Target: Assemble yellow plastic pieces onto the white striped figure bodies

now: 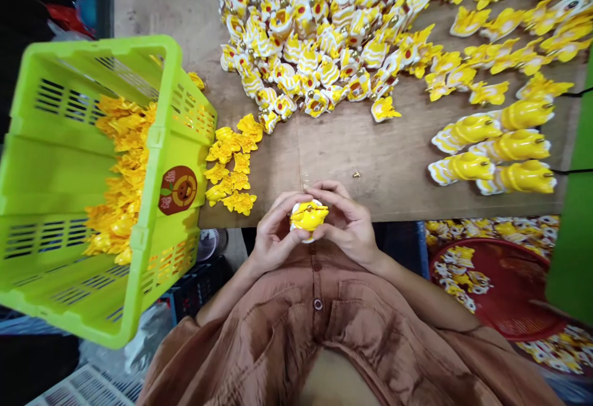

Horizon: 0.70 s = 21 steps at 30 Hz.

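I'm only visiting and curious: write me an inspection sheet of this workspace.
Surface: brown table, crowded along its far side.
Work things: a yellow-and-white piece in hand; a big pile of yellow-and-white pieces beyond; yellow parts beside the crate.
Clutter: a small gold-coloured bit lies loose.
Hands: left hand and right hand both hold the piece, from either side.
Cables: two thin black cords at the right; purpose unclear.
Surroundings: green crate at left; red basin at lower right.
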Motion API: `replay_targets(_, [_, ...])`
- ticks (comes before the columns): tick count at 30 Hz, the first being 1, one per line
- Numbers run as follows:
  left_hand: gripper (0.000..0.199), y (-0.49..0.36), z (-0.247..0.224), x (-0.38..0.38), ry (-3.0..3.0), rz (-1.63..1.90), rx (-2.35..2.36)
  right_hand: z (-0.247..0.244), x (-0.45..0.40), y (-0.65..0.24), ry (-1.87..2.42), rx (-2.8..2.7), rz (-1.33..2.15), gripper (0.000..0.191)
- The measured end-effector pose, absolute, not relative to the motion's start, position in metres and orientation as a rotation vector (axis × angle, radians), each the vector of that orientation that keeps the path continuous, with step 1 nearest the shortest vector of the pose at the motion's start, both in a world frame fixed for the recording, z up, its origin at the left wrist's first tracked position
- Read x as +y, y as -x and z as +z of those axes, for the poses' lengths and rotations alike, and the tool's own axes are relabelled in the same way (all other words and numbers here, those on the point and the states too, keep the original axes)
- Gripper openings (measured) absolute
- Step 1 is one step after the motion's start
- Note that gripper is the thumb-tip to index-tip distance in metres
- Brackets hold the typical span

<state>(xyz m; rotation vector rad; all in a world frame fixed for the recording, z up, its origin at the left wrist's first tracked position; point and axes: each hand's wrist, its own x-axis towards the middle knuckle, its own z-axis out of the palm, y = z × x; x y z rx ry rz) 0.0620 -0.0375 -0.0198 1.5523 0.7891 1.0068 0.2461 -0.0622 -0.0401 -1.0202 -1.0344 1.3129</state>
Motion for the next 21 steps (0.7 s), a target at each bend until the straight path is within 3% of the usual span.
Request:
replay_targets(3, [0.048, -0.062, -0.02, -0.038, -1.54, 0.995, 0.783, -0.042, -0.063, -0.246, 0.998, -1.095, 1.338, 0.061])
replay_targets(10, [0.047, -0.064, -0.024, -0.04, -1.551, 1.009, 0.818, -0.046, -0.064, -0.24, 1.036, -1.206, 1.09, 0.049])
replay_targets(16, [0.054, -0.068, -0.026, -0.045, -1.348, 0.944, 0.897, -0.035, -0.06, -0.259, 1.048, -1.609, 0.446, 0.052])
replay_targets(21, [0.054, -0.067, -0.024, -0.044, -1.387, 0.971, 0.865, -0.028, -0.057, -0.269, 1.001, -1.767, 0.283, 0.053])
